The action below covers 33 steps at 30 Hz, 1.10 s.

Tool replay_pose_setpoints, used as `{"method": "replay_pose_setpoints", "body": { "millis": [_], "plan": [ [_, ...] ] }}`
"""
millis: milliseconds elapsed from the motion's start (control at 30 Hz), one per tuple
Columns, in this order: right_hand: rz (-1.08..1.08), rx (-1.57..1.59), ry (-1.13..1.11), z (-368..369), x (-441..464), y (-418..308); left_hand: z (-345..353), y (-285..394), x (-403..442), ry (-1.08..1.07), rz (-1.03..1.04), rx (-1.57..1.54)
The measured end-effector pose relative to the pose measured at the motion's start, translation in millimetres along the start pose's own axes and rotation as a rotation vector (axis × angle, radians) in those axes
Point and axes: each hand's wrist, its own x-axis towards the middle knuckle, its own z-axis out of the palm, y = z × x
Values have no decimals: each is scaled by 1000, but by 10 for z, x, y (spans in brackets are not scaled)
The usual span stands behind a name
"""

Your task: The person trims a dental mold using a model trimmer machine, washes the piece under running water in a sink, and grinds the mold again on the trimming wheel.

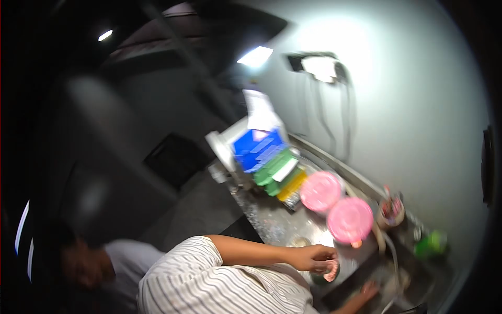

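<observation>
My left hand (314,256) is closed, its fingers pinching a pink, horseshoe-shaped denture (330,271). Beneath the denture is a dark round shape, partly covered by the hand, that I cannot make out. My right hand (369,289) is lower in the view, over or on a dark, wet-looking tray (361,275); motion smears its fingers. A pale hose (396,261) curves down past that hand.
Two pink-lidded tubs (349,221) stand on the bench, beside stacked blue (256,149), green and yellow boxes. Along the wall are a cup of tools (391,210) and a green bottle (431,244). Another person in a white shirt (130,264) is at left.
</observation>
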Motion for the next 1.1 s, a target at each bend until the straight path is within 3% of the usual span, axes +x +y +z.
{"method": "replay_pose_setpoints", "body": {
  "millis": [100, 133, 167, 200, 267, 300, 333, 367, 400, 433, 533, 733, 800, 967, 1000, 1067, 1100],
  "plan": [
    [55, 272, 89, -451, -341, -6, 446, -351, 681, -256, -125, -63],
    [61, 357, 104, -539, -414, -3, 600, -534, 893, -228, -307, -98],
    [56, 444, 111, -627, -478, -25, 741, -810, 1115, -203, -287, -227],
    [44, 535, 96, -677, -525, -48, 839, -978, 1359, -108, -429, -480],
    [-47, 732, -7, -681, -568, -154, 1107, -1375, 1754, 338, -511, -568],
    [-135, 863, -136, -687, -655, -248, 994, -1876, 1958, 306, -548, -563],
    [-102, 733, 41, -629, -776, -388, 1141, -1893, 2132, 559, -579, -466],
    [-179, 707, 53, -559, -935, -547, 1285, -1891, 2317, 749, -596, -363],
    [-254, 673, 62, -507, -1047, -646, 1189, -2317, 2488, 702, -583, -354],
    [-289, 611, 102, -505, -1076, -649, 1169, -2715, 2661, 801, -549, -334],
    [-429, 545, 291, -384, -1194, -637, 1161, -2943, 2878, 728, -737, -467],
    [-147, 482, 375, -328, -1024, -420, 965, -3074, 2672, 654, -907, -730],
    [-9, 561, 389, -259, -1020, -477, 881, -3067, 2609, 662, -928, -806],
    [-38, 584, 288, -229, -1145, -596, 820, -3094, 2494, 694, -818, -1176],
    [-92, 541, 307, -227, -1194, -632, 940, -3019, 2570, 713, -863, -860],
    [-122, 466, 321, -242, -1320, -786, 932, -3134, 2550, 738, -913, -574],
    [-80, 379, 246, -254, -1423, -918, 776, -3315, 2475, 454, -824, -818]
  ]
}}
